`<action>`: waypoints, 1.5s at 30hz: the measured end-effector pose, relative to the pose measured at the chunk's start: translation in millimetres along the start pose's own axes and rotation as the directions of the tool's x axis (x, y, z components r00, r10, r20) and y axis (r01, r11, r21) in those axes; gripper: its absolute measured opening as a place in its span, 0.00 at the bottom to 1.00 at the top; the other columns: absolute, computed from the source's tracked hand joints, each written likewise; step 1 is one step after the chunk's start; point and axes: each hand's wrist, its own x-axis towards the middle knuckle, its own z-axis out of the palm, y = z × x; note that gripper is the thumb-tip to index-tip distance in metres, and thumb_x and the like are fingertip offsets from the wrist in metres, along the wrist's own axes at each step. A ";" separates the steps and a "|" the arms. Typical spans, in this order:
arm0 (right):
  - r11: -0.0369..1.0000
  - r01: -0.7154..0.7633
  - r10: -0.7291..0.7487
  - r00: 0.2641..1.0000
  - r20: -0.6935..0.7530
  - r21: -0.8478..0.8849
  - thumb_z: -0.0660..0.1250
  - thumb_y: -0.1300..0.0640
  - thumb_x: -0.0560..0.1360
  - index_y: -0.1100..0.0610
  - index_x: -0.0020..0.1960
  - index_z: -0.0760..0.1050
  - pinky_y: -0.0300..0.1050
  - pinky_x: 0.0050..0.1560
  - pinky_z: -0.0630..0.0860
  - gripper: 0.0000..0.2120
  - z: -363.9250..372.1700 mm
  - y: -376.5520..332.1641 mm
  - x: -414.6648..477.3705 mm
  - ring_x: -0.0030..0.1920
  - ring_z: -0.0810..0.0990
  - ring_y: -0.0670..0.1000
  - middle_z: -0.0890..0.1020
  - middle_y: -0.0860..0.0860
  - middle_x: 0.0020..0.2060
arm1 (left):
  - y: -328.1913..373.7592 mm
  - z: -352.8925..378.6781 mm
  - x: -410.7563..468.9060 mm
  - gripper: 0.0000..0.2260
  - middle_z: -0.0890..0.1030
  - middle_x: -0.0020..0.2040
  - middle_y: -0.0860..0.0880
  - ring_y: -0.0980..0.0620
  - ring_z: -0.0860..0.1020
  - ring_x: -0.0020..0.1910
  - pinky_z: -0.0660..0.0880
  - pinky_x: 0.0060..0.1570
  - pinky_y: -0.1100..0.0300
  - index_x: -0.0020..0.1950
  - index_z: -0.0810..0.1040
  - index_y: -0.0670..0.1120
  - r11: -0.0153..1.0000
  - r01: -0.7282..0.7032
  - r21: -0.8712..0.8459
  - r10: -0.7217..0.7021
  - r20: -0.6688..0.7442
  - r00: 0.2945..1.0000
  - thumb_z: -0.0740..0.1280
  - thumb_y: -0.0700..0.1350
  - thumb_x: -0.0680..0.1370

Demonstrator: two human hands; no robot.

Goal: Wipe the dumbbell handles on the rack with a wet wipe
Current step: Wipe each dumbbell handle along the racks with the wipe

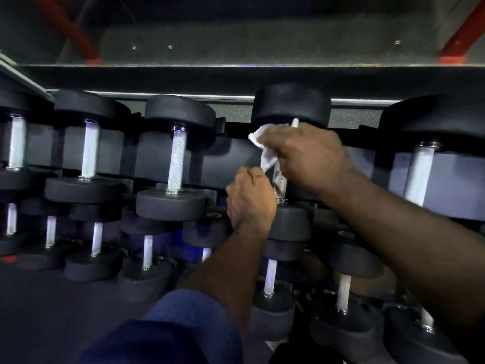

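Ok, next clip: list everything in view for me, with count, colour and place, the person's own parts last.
dumbbells: a dozen or so, black heads with silvery bars, in rows on the rack, some cut off at the edges
rack: one, dark, across the frame
wet wipe: one, white, around an upper-row handle, centre-right
speckled surface: one, grey, along the top
red beams: two, red, top corners
blue fabric: one piece, blue, bottom centre by the left forearm
left grip: one, fingers curled, beside that handle's lower end; what it holds is hidden
right grip: one, holds the wet wipe on the handle
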 end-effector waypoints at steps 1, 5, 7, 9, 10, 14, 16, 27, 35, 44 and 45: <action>0.994 0.019 -0.010 0.996 0.087 -0.107 0.63 0.48 0.77 0.43 0.60 0.78 0.43 0.40 0.73 0.13 4.2 -1.1 2.2 0.51 0.83 0.53 0.83 0.43 0.56 | -1.6 -1.1 -0.4 0.14 0.77 0.54 0.42 0.39 0.75 0.60 0.62 0.51 0.56 0.57 0.75 0.45 1.000 -0.007 -0.013 0.006 -0.013 1.000 0.52 0.49 0.86; 0.986 0.164 -0.161 0.878 0.450 0.033 0.64 0.50 0.75 0.48 0.55 0.76 0.47 0.38 0.76 0.10 9.7 -0.7 -12.4 0.46 0.84 0.58 0.84 0.50 0.49 | 4.1 0.1 -5.0 0.17 0.79 0.60 0.42 0.39 0.75 0.62 0.65 0.53 0.50 0.60 0.72 0.49 0.996 -0.008 -0.087 0.002 -0.074 0.997 0.50 0.58 0.87; 0.970 0.205 -0.244 0.794 0.557 0.132 0.64 0.53 0.75 0.47 0.56 0.77 0.46 0.38 0.75 0.10 3.8 3.1 -8.0 0.47 0.84 0.57 0.84 0.50 0.49 | 8.2 -0.1 -10.2 0.19 0.79 0.61 0.44 0.40 0.74 0.63 0.63 0.52 0.51 0.60 0.71 0.50 0.996 -0.020 -0.087 0.013 -0.078 0.997 0.49 0.61 0.87; 0.973 0.226 -0.183 0.870 0.458 -0.040 0.62 0.49 0.77 0.41 0.59 0.76 0.44 0.37 0.70 0.12 0.7 11.4 4.1 0.49 0.84 0.55 0.83 0.46 0.54 | 9.9 -1.3 -11.7 0.21 0.79 0.62 0.45 0.41 0.74 0.64 0.61 0.53 0.53 0.62 0.72 0.50 0.997 -0.025 -0.078 0.020 -0.066 0.998 0.48 0.62 0.87; 0.971 0.195 -0.137 0.926 0.351 -0.136 0.60 0.48 0.79 0.40 0.62 0.75 0.44 0.38 0.70 0.13 1.0 15.2 10.0 0.50 0.84 0.56 0.82 0.44 0.57 | 8.9 -2.0 -10.5 0.21 0.79 0.63 0.45 0.41 0.74 0.64 0.61 0.53 0.53 0.62 0.72 0.50 0.997 -0.022 -0.077 0.017 -0.066 0.998 0.48 0.62 0.86; 0.952 0.232 -0.157 0.931 0.330 -0.200 0.55 0.50 0.80 0.43 0.66 0.72 0.47 0.37 0.76 0.16 7.0 15.7 7.6 0.49 0.85 0.57 0.78 0.43 0.63 | 8.1 0.0 -8.9 0.24 0.79 0.64 0.45 0.42 0.75 0.65 0.64 0.54 0.50 0.64 0.73 0.50 0.998 -0.028 -0.058 0.025 -0.053 0.998 0.47 0.64 0.86; 0.924 0.341 -0.253 0.883 0.395 -0.173 0.51 0.50 0.80 0.43 0.68 0.71 0.46 0.36 0.73 0.20 -1.1 18.3 6.0 0.52 0.85 0.56 0.75 0.40 0.67 | 7.8 0.6 -9.0 0.24 0.79 0.64 0.45 0.41 0.74 0.66 0.67 0.58 0.48 0.65 0.74 0.49 0.999 -0.029 -0.046 0.027 -0.048 0.998 0.47 0.64 0.86; 0.986 0.038 0.003 0.968 0.250 -0.160 0.57 0.51 0.79 0.31 0.78 0.55 0.45 0.41 0.76 0.30 3.5 42.2 -2.4 0.59 0.83 0.51 0.65 0.32 0.75 | 6.6 0.1 -7.5 0.24 0.79 0.64 0.46 0.43 0.73 0.66 0.67 0.63 0.47 0.62 0.75 0.50 0.999 -0.029 -0.031 0.029 -0.010 1.000 0.47 0.63 0.86; 0.997 -0.001 0.010 0.992 0.125 -0.076 0.58 0.49 0.74 0.36 0.68 0.73 0.48 0.46 0.80 0.24 5.6 20.9 6.9 0.60 0.83 0.51 0.80 0.37 0.64 | 7.7 -2.1 -8.0 0.24 0.79 0.65 0.44 0.41 0.73 0.66 0.66 0.61 0.47 0.64 0.75 0.49 0.999 -0.034 -0.027 0.034 0.006 0.999 0.47 0.62 0.87; 0.981 -0.192 0.191 0.979 0.077 0.003 0.61 0.54 0.75 0.31 0.69 0.72 0.47 0.47 0.78 0.27 7.5 22.9 -12.4 0.60 0.82 0.51 0.75 0.34 0.69 | 9.8 -5.4 -12.5 0.24 0.80 0.64 0.42 0.39 0.75 0.65 0.68 0.60 0.47 0.64 0.75 0.50 0.999 -0.013 -0.030 0.013 0.006 1.000 0.48 0.63 0.86; 0.979 -0.197 0.195 0.980 0.047 0.054 0.60 0.55 0.74 0.33 0.68 0.74 0.47 0.47 0.78 0.27 8.6 18.1 -12.2 0.60 0.82 0.51 0.76 0.35 0.68 | 10.3 -6.3 -12.3 0.24 0.79 0.64 0.42 0.39 0.75 0.65 0.68 0.62 0.46 0.65 0.75 0.50 0.999 -0.010 -0.035 0.010 0.003 1.000 0.48 0.63 0.86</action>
